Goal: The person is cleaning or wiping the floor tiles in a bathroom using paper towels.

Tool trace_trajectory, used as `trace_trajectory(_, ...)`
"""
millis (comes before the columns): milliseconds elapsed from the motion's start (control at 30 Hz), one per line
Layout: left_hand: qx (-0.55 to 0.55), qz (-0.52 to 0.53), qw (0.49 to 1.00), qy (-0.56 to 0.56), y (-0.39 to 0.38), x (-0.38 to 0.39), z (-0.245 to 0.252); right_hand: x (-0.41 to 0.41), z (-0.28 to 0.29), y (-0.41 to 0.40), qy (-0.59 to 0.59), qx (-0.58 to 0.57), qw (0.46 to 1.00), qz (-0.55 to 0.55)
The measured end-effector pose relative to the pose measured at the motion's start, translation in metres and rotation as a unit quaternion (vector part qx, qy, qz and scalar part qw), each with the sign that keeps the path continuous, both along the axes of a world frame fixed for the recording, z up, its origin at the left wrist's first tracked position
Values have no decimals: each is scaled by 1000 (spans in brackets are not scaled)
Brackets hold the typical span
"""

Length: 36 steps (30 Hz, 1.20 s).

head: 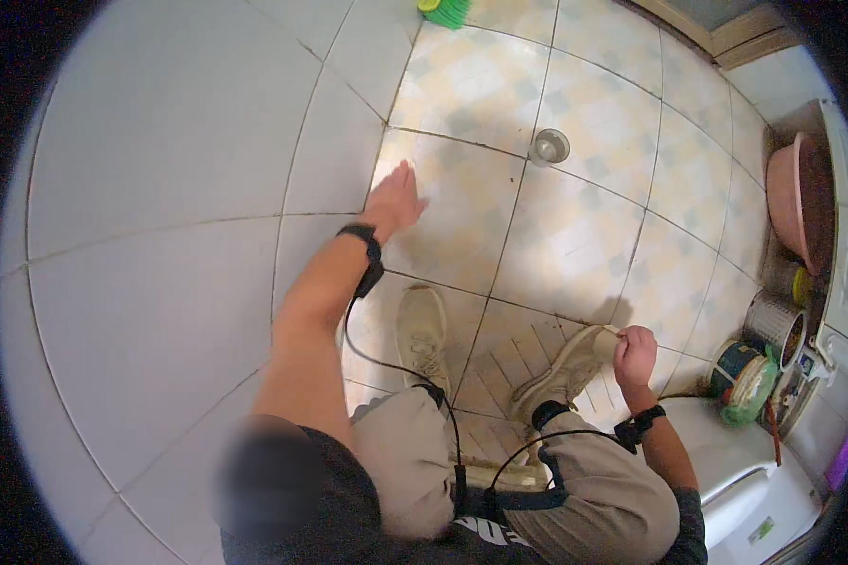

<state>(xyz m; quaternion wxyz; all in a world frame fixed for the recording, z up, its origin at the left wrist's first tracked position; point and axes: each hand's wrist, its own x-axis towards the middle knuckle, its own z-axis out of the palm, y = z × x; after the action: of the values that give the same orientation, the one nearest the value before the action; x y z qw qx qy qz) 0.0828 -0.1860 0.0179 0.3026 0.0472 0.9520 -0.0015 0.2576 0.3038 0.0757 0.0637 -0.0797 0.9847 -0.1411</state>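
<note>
My left hand (396,196) reaches out over the tiled floor (452,205), close to where it meets the white tiled wall (162,141). Its fingers point forward with the thumb apart, and no object shows in it. On the right, my right hand (636,351) pinches a small, pale, flat piece (607,340) beside the toe of my right shoe (562,371); what the piece is cannot be told. A clear cup (550,147) stands on the floor near a tile joint, ahead and to the right of my left hand. Dark specks lie near it.
A green-bristled brush (449,10) is at the top edge. Along the right stand a pink basin (791,198), a perforated metal container (774,326), a tub with green plastic (745,381) and a white appliance or fixture (721,438). Cables run between my wrists and waist.
</note>
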Motion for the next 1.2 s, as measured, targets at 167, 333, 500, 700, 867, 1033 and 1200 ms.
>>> trace_trajectory(167, 36, -65, 996, 48, -7, 60, -17, -2, 3, -3, -1, -8, 1000, 5)
trace_trajectory(333, 26, -20, 997, 76, -4, 5, -25, -2, 0, 0, -5, -13, 1000, -5)
trace_trajectory(500, 41, 35, 997, 50, -5, -56, -20, -1, -3, 3, -1, -15, 1000, 12)
trace_trajectory(700, -2, -36, 999, 32, -5, -6, -34, 2, -5, 7, -11, -12, 1000, 4)
trace_trajectory(867, 43, -51, 998, -4, -4, 58, -10, 2, -8, 8, -37, -1, 999, -7)
trace_trajectory(1033, -4, -13, 999, 36, -3, 16, -18, 2, -1, 3, -14, -3, 1000, -10)
trace_trajectory(1200, 13, 69, 997, 29, -15, -51, -27, -2, -3, 2, -22, -32, 999, -9)
